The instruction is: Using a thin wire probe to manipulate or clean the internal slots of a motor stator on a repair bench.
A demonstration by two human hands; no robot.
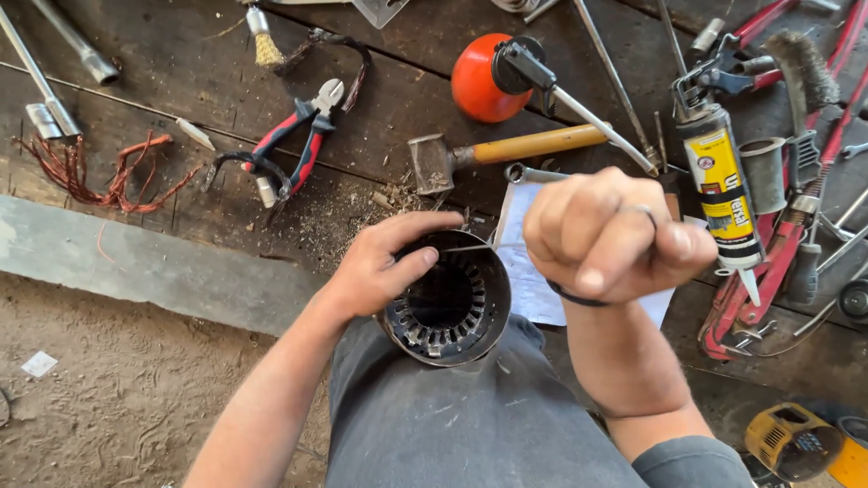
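I see my left hand (pixel 384 262) clamped on the rim of a dark metal motor stator (pixel 446 303), thumb hooked inside the bore and fingers (pixel 425 224) curled over the far edge. The stator rests on my lap, against grey trousers (pixel 452 425), its open mouth tipped up toward the camera, so its long axis runs roughly from my knee up to my face. The slotted laminations inside the bore are bare as far as I can tell.

My right hand (pixel 615 237) is clenched into a fist just to the right of the stator and slightly above it. A dark cord or band loops under the fist, and a thin line seems to run from it across the stator's mouth; whether it is wire or a blade I cannot tell. The left hand is the one on the stator; the right is close beside it, not touching the housing.

Beyond the stator, on the wooden tabletop (pixel 181 81), lie a small hammer (pixel 488 154) with a yellow handle, an orange oil can (pixel 484 79), and red-handled cutters (pixel 298 140) to the far left of it. A sealant tube (pixel 723 194) stands off to the stator's right, and a white paper sheet (pixel 524 271) sits just behind it. A tangle of copper wire (pixel 90 172) lies far left.
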